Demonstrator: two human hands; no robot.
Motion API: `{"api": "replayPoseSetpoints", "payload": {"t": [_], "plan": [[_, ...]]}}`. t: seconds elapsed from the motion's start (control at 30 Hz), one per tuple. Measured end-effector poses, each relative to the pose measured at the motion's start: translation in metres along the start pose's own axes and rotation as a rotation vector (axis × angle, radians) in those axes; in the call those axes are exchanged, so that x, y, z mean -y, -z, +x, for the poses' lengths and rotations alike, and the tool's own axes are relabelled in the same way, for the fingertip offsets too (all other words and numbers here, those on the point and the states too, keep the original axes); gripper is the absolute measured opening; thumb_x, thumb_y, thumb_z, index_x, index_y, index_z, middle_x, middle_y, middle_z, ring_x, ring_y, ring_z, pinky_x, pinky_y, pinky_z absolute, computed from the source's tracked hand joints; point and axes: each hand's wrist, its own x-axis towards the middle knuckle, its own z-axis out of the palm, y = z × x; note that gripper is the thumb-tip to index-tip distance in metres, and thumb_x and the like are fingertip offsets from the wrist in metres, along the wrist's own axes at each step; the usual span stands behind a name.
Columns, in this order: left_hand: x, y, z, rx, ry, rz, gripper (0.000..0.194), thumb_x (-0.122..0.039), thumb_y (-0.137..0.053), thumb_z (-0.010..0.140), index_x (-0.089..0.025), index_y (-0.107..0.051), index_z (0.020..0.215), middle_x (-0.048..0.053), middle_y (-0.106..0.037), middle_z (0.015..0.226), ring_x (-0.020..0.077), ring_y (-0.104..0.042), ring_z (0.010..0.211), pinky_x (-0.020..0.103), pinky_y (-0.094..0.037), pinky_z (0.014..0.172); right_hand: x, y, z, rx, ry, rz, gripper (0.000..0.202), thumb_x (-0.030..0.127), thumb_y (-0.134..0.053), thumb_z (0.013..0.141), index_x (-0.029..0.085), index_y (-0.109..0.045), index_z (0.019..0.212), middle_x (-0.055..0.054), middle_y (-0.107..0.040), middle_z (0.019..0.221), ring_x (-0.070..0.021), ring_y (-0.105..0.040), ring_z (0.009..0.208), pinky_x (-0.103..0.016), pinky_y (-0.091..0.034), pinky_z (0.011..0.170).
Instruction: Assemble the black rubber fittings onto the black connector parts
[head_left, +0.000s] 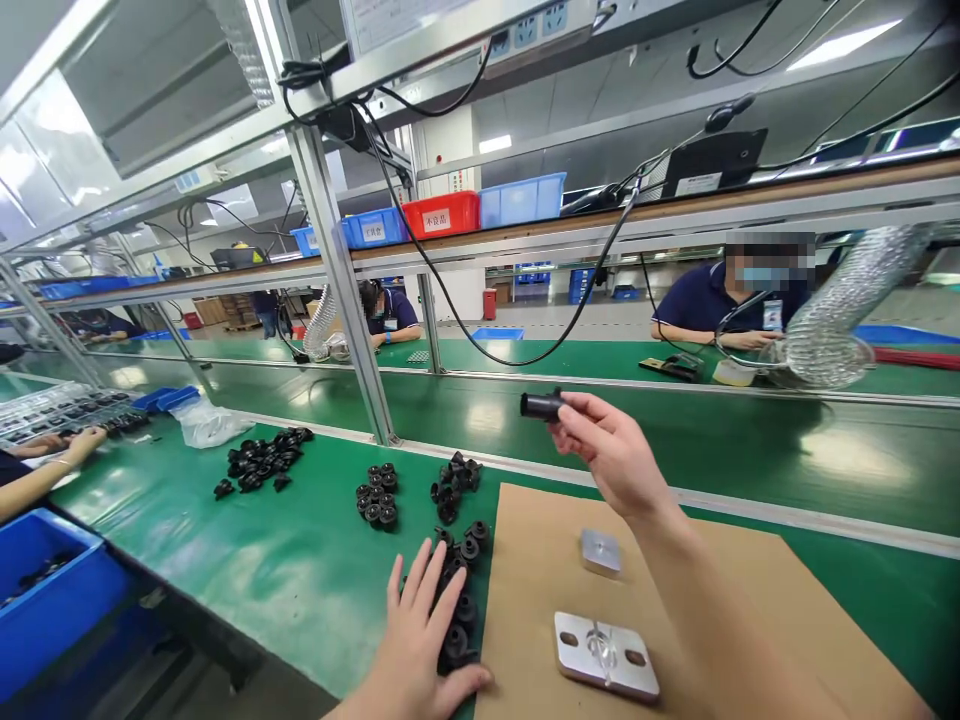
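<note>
Between the fingers of my right hand [604, 440] is a black cylindrical plastic part [540, 405], raised above the cardboard sheet [525, 560] with one end pointing left. My left hand [424, 630] has its fingers spread over a group of round black plastic parts [466, 608] along the cardboard's left edge; part of the group is hidden under it. On the cardboard lie a silver metal plate [619, 672] with two slots and a round recess, and a smaller metal block [600, 550] behind it.
More black parts [377, 497] sit in clusters on the green table [300, 590]. A clear plastic bag [210, 425] lies farther left. At the left edge a co-worker's hands [82, 445] are over a tray, above a blue bin [52, 620]. A metal post [345, 250] stands ahead.
</note>
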Motion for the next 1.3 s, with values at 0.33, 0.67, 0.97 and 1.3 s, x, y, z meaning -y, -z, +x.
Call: {"api": "replayPoseSetpoints", "payload": {"t": [0.33, 0.67, 0.97, 1.3], "plan": [[0.025, -0.023, 0.045, -0.041, -0.023, -0.071, 0.061, -0.040, -0.081, 0.089, -0.016, -0.059, 0.140, 0.023, -0.049, 0.155, 0.0436, -0.045, 0.144, 0.072, -0.033, 0.117, 0.004, 0.041, -0.040, -0.066, 0.110, -0.349, 0.046, 0.053, -0.080, 0.087, 0.020, -0.069, 0.116, -0.008, -0.068, 0.090, -0.0229, -0.062, 0.081, -0.034, -0.053, 0.070], [0.053, -0.053, 0.088, -0.138, -0.062, -0.066, 0.062, -0.044, -0.085, 0.086, -0.017, -0.062, 0.137, 0.024, -0.049, 0.155, 0.0449, -0.044, 0.144, 0.070, -0.020, 0.121, -0.068, 0.104, -0.092, 0.002, -0.430, -0.190, 0.048, 0.060, -0.081, 0.078, 0.014, -0.071, 0.088, -0.001, -0.056, 0.067, -0.0136, -0.046, 0.058, -0.027, -0.035, 0.055], [-0.021, -0.041, 0.087, 0.067, -0.311, -0.654, 0.083, -0.050, -0.084, 0.085, -0.021, -0.043, 0.151, 0.020, -0.052, 0.147, 0.0373, -0.053, 0.132, 0.050, -0.047, 0.113, -0.064, 0.108, -0.098, 0.034, -0.400, -0.262, 0.033, 0.045, -0.071, 0.087, 0.014, -0.072, 0.099, -0.005, -0.065, 0.081, -0.0168, -0.055, 0.070, -0.029, -0.042, 0.063], [-0.055, -0.050, 0.108, 0.500, -0.100, -0.934, 0.073, -0.020, -0.089, 0.076, -0.027, -0.049, 0.136, 0.008, -0.059, 0.127, 0.0306, -0.057, 0.115, 0.045, -0.048, 0.102, -0.049, 0.114, -0.116, 0.550, -0.018, -1.112, 0.039, 0.009, -0.059, 0.084, 0.028, -0.072, 0.116, -0.007, -0.067, 0.118, -0.0262, -0.063, 0.106, -0.037, -0.052, 0.092]]}}
